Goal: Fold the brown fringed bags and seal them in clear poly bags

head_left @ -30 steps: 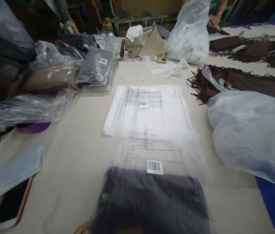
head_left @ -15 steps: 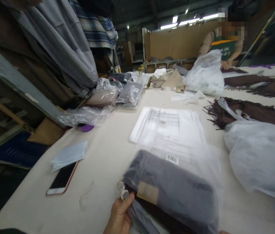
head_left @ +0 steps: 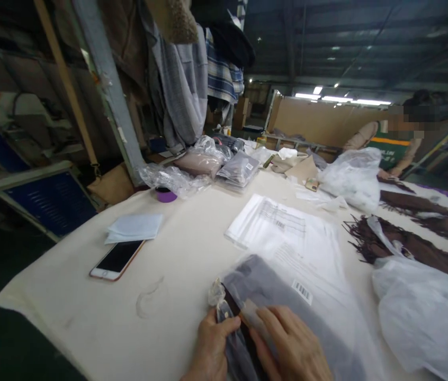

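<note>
A folded grey scarf-like cloth in a clear plastic bag [head_left: 271, 280] lies at the table's near edge, a barcode sticker [head_left: 302, 292] on top. My left hand [head_left: 212, 344] is closed on the bag's left edge, thumb on top, where bunched plastic [head_left: 216, 293] sticks up above the fingers. A dark brown strip shows along that edge. My right hand [head_left: 293, 344] rests on the bag with its fingers stretched out and slightly apart, partly covering a tan label [head_left: 252, 312]. Just beyond the bag lie printed sheets in clear plastic [head_left: 283, 217].
On the left are a phone [head_left: 116, 260], a pale blue folded cloth [head_left: 134, 227] and a purple tape roll [head_left: 166, 196]. Bagged goods [head_left: 238, 169] sit farther back. A white plastic bag [head_left: 426, 312] and brown fringed scarves [head_left: 418, 254] lie right. Another person [head_left: 391, 140] stands far right.
My right hand has come in from the lower right edge onto the bag, over the tan label. My left hand keeps its grip on the bag's edge. The view has shifted.
</note>
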Motion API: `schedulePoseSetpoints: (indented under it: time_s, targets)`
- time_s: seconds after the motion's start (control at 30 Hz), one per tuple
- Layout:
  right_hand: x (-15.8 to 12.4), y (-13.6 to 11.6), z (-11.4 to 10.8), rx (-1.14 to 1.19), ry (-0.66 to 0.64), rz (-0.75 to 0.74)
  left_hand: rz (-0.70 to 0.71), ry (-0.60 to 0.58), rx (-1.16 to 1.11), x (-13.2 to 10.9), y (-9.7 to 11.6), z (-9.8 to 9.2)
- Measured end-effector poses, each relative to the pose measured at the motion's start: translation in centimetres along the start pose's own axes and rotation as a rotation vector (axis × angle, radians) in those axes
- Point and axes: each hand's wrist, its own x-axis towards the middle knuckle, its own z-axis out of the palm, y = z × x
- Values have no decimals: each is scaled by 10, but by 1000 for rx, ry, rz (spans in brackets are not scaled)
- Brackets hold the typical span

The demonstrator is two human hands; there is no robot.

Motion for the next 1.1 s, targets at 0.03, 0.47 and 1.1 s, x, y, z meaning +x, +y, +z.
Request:
schedulePoseSetpoints:
  time_s: [0.03, 0.47, 1.1]
  targets:
    - [20, -4, 12, -16, -17, -35, 35, -3, 23, 1, -2, -1]
    - [81, 0, 71, -198, -168, -125, 121, 2, 140, 19, -2, -11]
    - [36, -20, 31, 19, -146, -244, 95, 62, -3, 31, 0, -2]
